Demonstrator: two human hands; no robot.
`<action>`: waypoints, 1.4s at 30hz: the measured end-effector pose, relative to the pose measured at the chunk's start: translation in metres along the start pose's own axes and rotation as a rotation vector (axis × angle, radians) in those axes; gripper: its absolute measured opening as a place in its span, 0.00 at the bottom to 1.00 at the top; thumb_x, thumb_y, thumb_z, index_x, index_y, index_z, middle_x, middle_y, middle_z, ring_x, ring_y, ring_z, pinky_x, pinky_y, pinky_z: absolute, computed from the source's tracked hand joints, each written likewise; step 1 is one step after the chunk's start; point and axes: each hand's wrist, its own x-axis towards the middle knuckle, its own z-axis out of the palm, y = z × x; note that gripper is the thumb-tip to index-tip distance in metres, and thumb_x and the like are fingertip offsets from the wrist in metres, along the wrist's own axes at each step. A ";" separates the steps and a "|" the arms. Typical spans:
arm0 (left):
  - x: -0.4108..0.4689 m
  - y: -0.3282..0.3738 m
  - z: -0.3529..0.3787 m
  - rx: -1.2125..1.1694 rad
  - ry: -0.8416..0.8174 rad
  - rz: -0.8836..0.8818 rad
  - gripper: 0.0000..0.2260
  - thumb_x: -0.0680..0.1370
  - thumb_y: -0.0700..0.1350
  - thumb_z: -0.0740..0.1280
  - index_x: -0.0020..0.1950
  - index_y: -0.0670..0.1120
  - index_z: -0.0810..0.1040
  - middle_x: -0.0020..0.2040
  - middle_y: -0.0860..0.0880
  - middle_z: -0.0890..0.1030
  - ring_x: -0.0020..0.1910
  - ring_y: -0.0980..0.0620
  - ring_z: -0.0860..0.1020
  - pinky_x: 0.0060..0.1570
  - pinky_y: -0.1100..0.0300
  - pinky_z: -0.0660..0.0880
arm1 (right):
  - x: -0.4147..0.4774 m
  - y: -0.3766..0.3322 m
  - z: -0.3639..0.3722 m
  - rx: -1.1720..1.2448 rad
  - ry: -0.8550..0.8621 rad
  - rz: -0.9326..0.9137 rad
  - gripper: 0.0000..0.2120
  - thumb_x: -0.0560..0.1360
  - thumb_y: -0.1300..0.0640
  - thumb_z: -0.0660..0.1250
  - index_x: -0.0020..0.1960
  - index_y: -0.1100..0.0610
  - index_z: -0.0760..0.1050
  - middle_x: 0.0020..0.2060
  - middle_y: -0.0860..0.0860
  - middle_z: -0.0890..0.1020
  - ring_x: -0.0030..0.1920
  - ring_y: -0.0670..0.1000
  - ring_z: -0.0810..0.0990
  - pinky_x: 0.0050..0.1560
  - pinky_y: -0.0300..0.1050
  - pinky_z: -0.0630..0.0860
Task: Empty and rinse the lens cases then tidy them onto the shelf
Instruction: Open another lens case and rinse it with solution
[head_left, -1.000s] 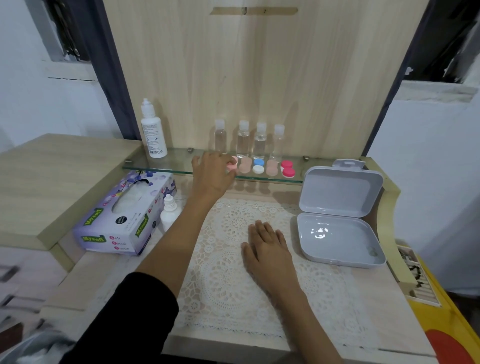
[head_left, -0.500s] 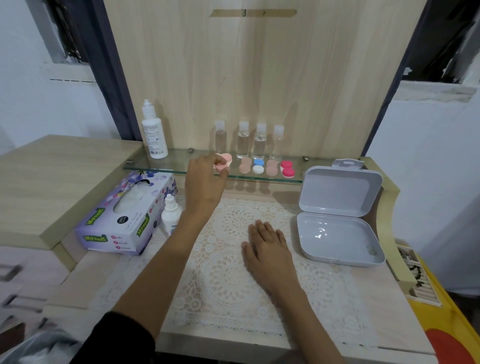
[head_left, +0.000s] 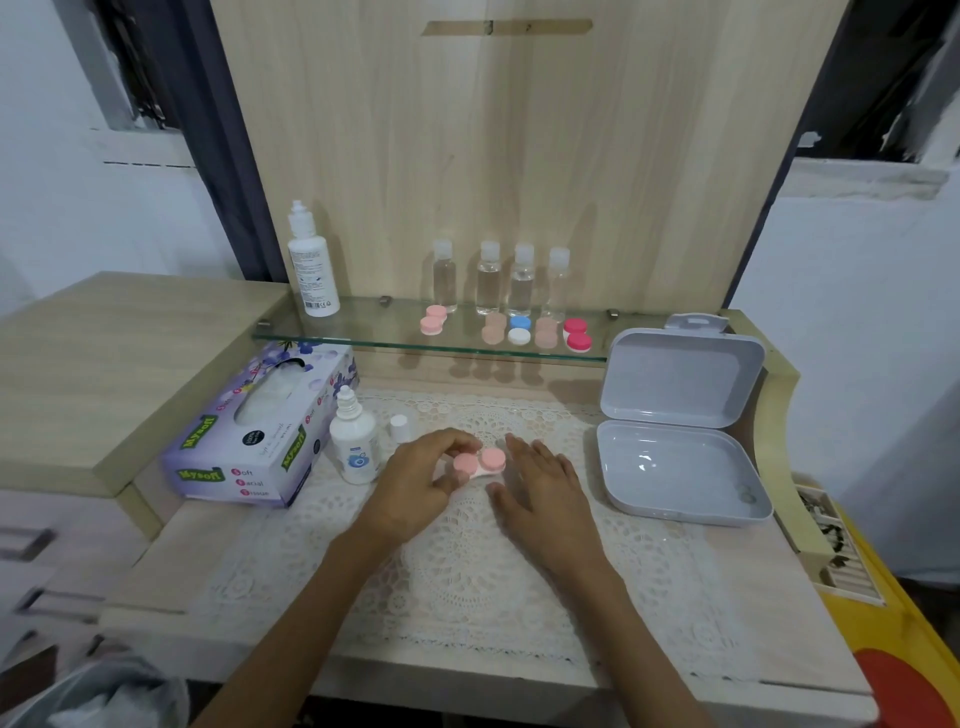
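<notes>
One wide-angle camera, worn on the head, looks forward and down from the near edge of the desk (head_left: 171, 551). The lace mat (head_left: 467, 571) lies close below at centre. The glass shelf (head_left: 374, 325) and wooden back panel (head_left: 519, 156) stand far, facing the lens.

the left hand (head_left: 415, 483) and right hand (head_left: 540, 483) are bare, and both forearms (head_left: 613, 597) are uncovered right to the near edge of view. slender fingers (head_left: 525, 453); nails look short and plain, though blur makes that hard to confirm.
</notes>
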 end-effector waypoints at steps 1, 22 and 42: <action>-0.003 -0.001 0.001 -0.006 -0.023 -0.007 0.15 0.73 0.36 0.71 0.56 0.50 0.78 0.51 0.57 0.81 0.52 0.61 0.77 0.56 0.62 0.74 | 0.000 0.000 0.000 0.008 0.003 -0.006 0.29 0.79 0.47 0.58 0.77 0.51 0.54 0.75 0.48 0.61 0.76 0.51 0.53 0.76 0.49 0.45; -0.011 -0.001 0.006 -0.103 0.033 -0.080 0.15 0.70 0.32 0.72 0.52 0.48 0.78 0.48 0.57 0.82 0.50 0.66 0.77 0.51 0.75 0.70 | 0.002 0.001 0.007 -0.029 0.115 -0.070 0.14 0.76 0.49 0.66 0.61 0.47 0.76 0.65 0.45 0.74 0.69 0.48 0.67 0.72 0.54 0.57; -0.016 -0.007 0.021 -0.098 0.181 -0.162 0.16 0.69 0.26 0.70 0.41 0.46 0.71 0.47 0.54 0.84 0.48 0.64 0.80 0.45 0.71 0.75 | 0.003 0.001 0.009 -0.044 0.144 -0.079 0.13 0.75 0.51 0.67 0.60 0.49 0.78 0.63 0.46 0.76 0.66 0.48 0.69 0.71 0.53 0.59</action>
